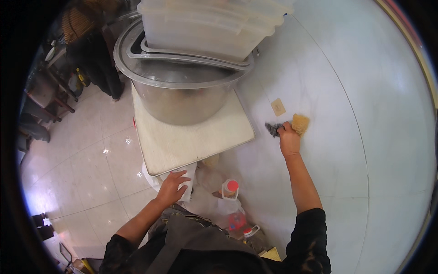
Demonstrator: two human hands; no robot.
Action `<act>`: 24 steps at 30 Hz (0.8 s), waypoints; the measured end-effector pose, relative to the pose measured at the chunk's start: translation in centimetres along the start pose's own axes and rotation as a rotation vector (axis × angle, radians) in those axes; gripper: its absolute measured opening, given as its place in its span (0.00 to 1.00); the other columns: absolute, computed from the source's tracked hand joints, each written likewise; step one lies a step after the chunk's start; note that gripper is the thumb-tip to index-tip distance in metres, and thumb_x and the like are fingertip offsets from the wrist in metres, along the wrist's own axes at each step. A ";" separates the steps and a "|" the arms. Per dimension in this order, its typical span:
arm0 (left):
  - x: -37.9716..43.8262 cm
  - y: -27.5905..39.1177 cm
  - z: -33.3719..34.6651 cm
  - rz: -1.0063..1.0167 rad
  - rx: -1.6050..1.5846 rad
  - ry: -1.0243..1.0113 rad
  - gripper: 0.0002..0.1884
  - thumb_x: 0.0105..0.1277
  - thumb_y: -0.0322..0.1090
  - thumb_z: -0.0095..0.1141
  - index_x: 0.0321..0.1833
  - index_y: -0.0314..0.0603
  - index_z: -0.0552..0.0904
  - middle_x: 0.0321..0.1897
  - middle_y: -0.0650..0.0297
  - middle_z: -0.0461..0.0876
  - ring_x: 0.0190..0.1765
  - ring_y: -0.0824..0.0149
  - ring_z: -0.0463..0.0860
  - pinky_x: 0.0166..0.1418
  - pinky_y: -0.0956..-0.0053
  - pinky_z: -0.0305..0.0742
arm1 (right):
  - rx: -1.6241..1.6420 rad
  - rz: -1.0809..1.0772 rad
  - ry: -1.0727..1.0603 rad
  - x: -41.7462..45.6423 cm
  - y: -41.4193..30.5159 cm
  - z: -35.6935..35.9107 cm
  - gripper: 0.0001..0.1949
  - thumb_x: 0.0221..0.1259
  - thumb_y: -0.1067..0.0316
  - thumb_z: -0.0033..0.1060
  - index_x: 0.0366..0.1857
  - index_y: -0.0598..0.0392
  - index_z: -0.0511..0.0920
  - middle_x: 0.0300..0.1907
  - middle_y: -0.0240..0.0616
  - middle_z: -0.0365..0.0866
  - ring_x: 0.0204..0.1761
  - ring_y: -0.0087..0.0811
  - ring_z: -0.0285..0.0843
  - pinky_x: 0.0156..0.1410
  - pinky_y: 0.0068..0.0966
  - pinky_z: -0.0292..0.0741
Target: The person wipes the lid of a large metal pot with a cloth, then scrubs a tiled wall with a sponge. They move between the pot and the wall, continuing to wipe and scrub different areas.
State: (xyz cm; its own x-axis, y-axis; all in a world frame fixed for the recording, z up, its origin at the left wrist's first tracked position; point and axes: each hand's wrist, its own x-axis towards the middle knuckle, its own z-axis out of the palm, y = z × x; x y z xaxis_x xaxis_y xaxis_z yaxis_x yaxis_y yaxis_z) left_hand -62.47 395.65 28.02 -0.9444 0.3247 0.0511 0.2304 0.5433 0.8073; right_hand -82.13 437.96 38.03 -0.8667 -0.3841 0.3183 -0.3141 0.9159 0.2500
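Note:
My right hand (289,140) is out to the right against the white wall panel (325,164). It grips a yellow, rough-textured scrubber (301,124) on one side and a dark grey mesh-like scrubbing cloth (273,129) on the other. A small beige square wall plate or sticker (278,107) is on the panel just beyond this hand. My left hand (173,188) holds nothing, its fingers apart, near the front edge of a cream-coloured table (198,144). A large steel pot (178,102) stands on that table.
Stacked translucent plastic bins (198,30) rest over the pot. Below the table are a red-capped plastic jug (230,188), another red-capped bottle (251,236) and a white bag (186,191). Across the tiled floor (82,171), a person (94,61) stands near a wooden stool (48,96).

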 end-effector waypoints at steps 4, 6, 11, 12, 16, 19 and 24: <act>4.5 2.6 2.2 0.087 -0.187 -0.147 0.19 0.61 0.30 0.61 0.57 0.49 0.83 0.65 0.57 0.77 0.66 0.51 0.74 0.71 0.57 0.68 | 0.002 -0.081 -0.017 0.2 0.9 -3.6 0.03 0.54 0.76 0.57 0.30 0.55 0.79 0.41 0.39 0.77 0.43 0.38 0.79 0.43 0.37 0.79; 7.3 4.4 3.6 0.161 -0.259 -0.235 0.21 0.62 0.31 0.61 0.60 0.52 0.82 0.67 0.59 0.76 0.68 0.53 0.74 0.73 0.58 0.67 | -0.066 -0.144 -0.009 -0.5 1.7 -5.4 0.03 0.53 0.74 0.60 0.31 0.55 0.78 0.42 0.39 0.76 0.46 0.39 0.78 0.43 0.37 0.79; 9.6 7.8 6.0 0.257 -0.300 -0.333 0.21 0.63 0.31 0.61 0.60 0.50 0.82 0.67 0.59 0.76 0.68 0.56 0.75 0.72 0.60 0.68 | -0.070 -0.121 0.014 -2.8 1.4 -9.8 0.08 0.48 0.68 0.69 0.29 0.52 0.78 0.42 0.36 0.76 0.49 0.39 0.74 0.47 0.37 0.75; 9.6 8.1 6.5 0.287 -0.301 -0.318 0.19 0.63 0.31 0.60 0.58 0.47 0.83 0.64 0.57 0.78 0.66 0.54 0.76 0.70 0.60 0.70 | -0.056 -0.113 0.056 -3.4 1.5 -10.0 0.09 0.47 0.66 0.71 0.30 0.52 0.79 0.43 0.35 0.77 0.49 0.39 0.74 0.49 0.37 0.74; 10.3 9.2 7.5 0.304 -0.309 -0.405 0.17 0.64 0.31 0.59 0.57 0.43 0.83 0.62 0.54 0.79 0.64 0.51 0.77 0.68 0.60 0.72 | -0.154 -0.026 0.092 -4.7 1.5 -11.5 0.09 0.49 0.67 0.72 0.30 0.50 0.78 0.43 0.33 0.77 0.48 0.38 0.73 0.51 0.37 0.71; 11.3 9.4 8.8 0.385 -0.342 -0.360 0.17 0.64 0.32 0.58 0.56 0.43 0.84 0.60 0.53 0.80 0.63 0.51 0.78 0.67 0.60 0.72 | -0.163 -0.050 0.337 -4.7 2.1 -11.6 0.07 0.46 0.70 0.70 0.26 0.52 0.77 0.39 0.34 0.75 0.44 0.41 0.72 0.42 0.36 0.69; 11.4 10.0 8.5 0.453 -0.351 -0.260 0.16 0.63 0.32 0.57 0.54 0.42 0.84 0.55 0.52 0.82 0.58 0.50 0.80 0.62 0.57 0.74 | 0.038 0.297 0.394 -5.6 1.9 -12.6 0.12 0.52 0.73 0.70 0.40 0.49 0.80 0.44 0.35 0.75 0.49 0.40 0.74 0.50 0.35 0.72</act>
State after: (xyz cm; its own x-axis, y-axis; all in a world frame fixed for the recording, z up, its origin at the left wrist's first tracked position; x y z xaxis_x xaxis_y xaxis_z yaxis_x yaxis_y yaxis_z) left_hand -68.96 411.35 31.71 -0.6728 0.6651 0.3239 0.4619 0.0356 0.8862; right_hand -73.02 440.37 48.25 -0.7109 -0.1142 0.6940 -0.0960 0.9933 0.0651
